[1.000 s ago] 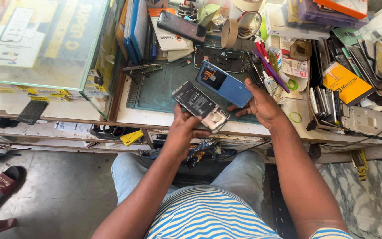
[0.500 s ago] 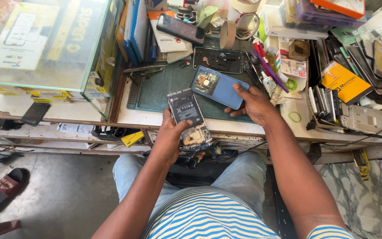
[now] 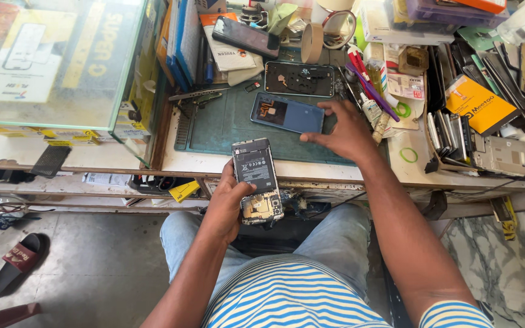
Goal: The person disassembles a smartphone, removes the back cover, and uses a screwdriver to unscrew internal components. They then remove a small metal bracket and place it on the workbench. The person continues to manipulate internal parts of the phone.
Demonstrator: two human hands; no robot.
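Note:
My left hand (image 3: 229, 203) grips an opened phone (image 3: 256, 179) with its battery and circuit board exposed, held over the front edge of the bench. My right hand (image 3: 343, 130) hovers with fingers spread over the right end of a blue phone back cover (image 3: 284, 113), which lies inside-up on the green work mat (image 3: 223, 130). Fingertips are at or just off the cover's edge; no grip shows. Behind the cover lies a dark phone frame (image 3: 299, 79).
A glass display case (image 3: 50, 67) stands at the left. Tape rolls (image 3: 312, 42), a dark phone (image 3: 245, 36), tweezers (image 3: 199, 95), stacked phone parts (image 3: 451, 133) and a yellow box (image 3: 480, 104) crowd the bench. A sandal (image 3: 16, 261) lies on the floor.
My right hand set the blue back cover down on the mat and let go. My left hand drew the opened phone back toward me and turned it upright.

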